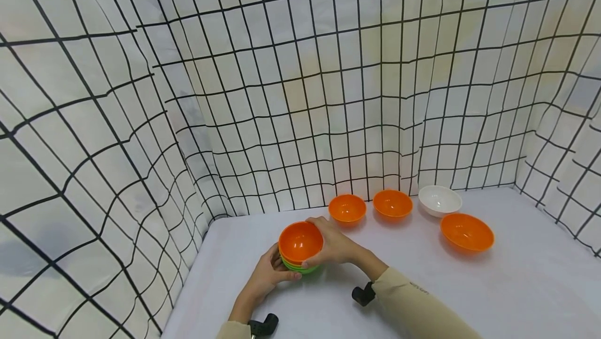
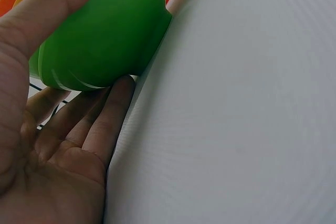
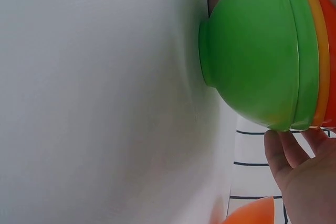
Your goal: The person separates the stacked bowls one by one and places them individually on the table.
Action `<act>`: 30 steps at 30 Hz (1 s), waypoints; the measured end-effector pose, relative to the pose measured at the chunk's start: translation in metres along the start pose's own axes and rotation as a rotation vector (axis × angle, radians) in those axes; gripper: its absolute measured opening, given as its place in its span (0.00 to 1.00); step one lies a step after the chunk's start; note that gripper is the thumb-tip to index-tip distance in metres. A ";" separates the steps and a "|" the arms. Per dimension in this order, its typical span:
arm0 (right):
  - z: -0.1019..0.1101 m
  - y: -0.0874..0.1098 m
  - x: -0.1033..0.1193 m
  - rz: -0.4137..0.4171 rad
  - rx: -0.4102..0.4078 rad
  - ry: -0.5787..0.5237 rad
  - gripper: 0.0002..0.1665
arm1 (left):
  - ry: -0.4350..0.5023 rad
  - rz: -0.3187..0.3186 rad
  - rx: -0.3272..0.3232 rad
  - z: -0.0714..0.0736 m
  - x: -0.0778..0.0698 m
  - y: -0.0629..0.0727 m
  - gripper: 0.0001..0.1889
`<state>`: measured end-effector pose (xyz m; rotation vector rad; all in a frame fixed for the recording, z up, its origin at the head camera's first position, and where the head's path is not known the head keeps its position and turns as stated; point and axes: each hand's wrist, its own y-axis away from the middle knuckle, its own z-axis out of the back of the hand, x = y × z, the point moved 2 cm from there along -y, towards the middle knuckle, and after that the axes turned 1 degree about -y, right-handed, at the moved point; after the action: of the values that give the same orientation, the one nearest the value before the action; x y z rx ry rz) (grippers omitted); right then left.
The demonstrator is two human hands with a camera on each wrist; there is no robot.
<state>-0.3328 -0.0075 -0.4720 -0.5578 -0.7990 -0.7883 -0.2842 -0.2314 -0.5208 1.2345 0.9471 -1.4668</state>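
A stack of nested bowls stands on the white table, with a glossy orange bowl (image 1: 301, 242) on top. Below it show a yellow-orange rim (image 3: 316, 51) and green bowls (image 3: 257, 51), the lowest with its foot at the table. My left hand (image 1: 266, 278) holds the stack from the left, thumb across the green side and fingers beneath its curve in the left wrist view. From the right, my right hand (image 1: 335, 243) grips the stack near the upper rims, fingers on the far side and thumb on the near side.
Along the back stand two orange bowls (image 1: 347, 209) and a white bowl (image 1: 440, 201). A wider, shallow orange bowl (image 1: 467, 232) sits in front of the white one. White walls with a black grid (image 1: 291, 88) enclose the table (image 1: 399, 276) at the back and sides.
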 end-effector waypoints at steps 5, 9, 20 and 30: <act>0.000 0.000 0.000 0.009 -0.006 0.005 0.62 | -0.004 0.000 0.001 0.000 0.000 0.001 0.54; 0.000 0.000 0.000 0.008 -0.011 0.009 0.62 | -0.006 -0.004 -0.002 0.000 -0.001 0.001 0.53; -0.001 0.001 0.000 0.008 -0.020 -0.003 0.60 | -0.016 -0.004 -0.003 -0.001 -0.002 0.001 0.53; 0.000 0.000 -0.001 0.028 -0.033 0.032 0.62 | -0.013 -0.005 -0.002 0.000 0.000 0.000 0.53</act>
<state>-0.3330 -0.0069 -0.4726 -0.5834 -0.7485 -0.7846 -0.2842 -0.2308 -0.5207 1.2206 0.9439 -1.4753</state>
